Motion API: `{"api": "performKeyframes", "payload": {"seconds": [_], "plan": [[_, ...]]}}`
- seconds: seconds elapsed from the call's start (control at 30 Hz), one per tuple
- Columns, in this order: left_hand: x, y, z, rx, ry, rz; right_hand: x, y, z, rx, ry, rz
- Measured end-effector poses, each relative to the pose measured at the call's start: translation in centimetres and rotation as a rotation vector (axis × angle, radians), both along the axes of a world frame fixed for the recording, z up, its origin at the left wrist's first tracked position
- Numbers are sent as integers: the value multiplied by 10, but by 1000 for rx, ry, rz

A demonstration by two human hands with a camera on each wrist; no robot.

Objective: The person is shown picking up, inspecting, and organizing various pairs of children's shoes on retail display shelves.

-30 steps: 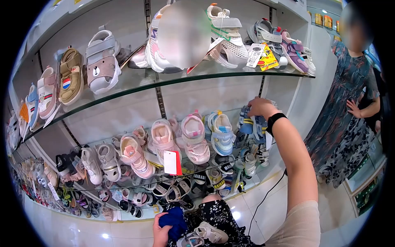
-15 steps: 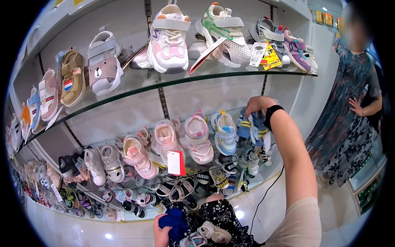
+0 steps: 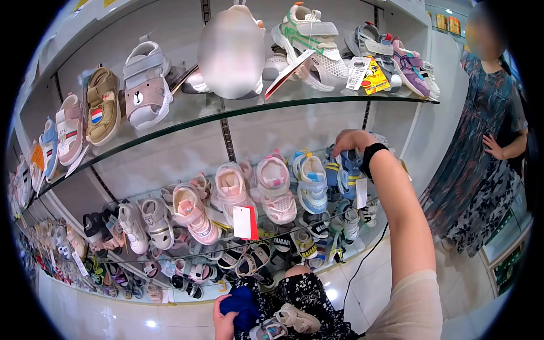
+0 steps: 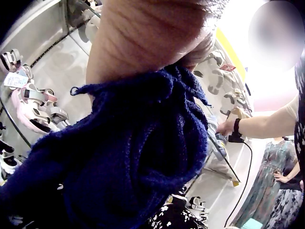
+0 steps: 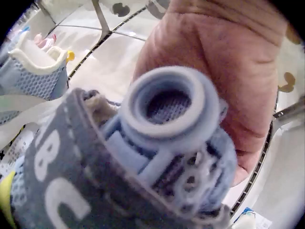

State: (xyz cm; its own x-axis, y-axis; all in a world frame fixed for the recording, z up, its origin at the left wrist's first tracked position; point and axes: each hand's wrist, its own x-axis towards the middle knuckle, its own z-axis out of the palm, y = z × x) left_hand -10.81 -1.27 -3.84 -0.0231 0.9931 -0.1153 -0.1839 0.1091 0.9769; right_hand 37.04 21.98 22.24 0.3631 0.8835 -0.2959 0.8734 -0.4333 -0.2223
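Note:
My right hand [image 3: 354,140] reaches down over the right end of the lower glass shelf [image 3: 260,245] and grips a blue shoe [image 3: 348,178] with yellow stripes. Up close, the denim strap [image 5: 90,167] of this shoe shows white letters, and a pale blue ring [image 5: 167,107] rises beside it. The palm is behind the ring; my fingertips are hidden. Low in the head view, my left hand [image 3: 224,316] holds a bunched dark blue knitted cloth [image 4: 138,148], which hangs in folds. Two small pale shoes, one a beige shoe [image 3: 297,318], lie on my patterned lap beside the cloth.
Pink, white and light blue shoes line the lower shelf, with a light blue shoe [image 3: 312,184] nearest my right hand. Above my arm runs the upper shelf's glass edge [image 3: 238,116]. A black cable [image 3: 362,263] hangs near my forearm. Another person [image 3: 476,153] stands at right.
My right hand has shifted slightly left on the blue shoe, and a white tag below it now shows more fully. The left hand still holds the cloth. The head view has turned slightly.

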Motion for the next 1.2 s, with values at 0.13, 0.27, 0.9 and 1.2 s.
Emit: {"api": "performKeyframes", "payload": {"seconds": [0.13,0.27,0.9,1.2], "plan": [[3,-1,6,-33,-1,1,-7,-5,0,-1,-27,6],[7,1,2,-27,-24,-16,-11,-35,14,128,97,-10],[18,7,17,21,-49,-179,-28,-127,-110,1009,161,0],[15,-4,6,34,2,-158,-40,-128,-116,1077,261,122]]}}
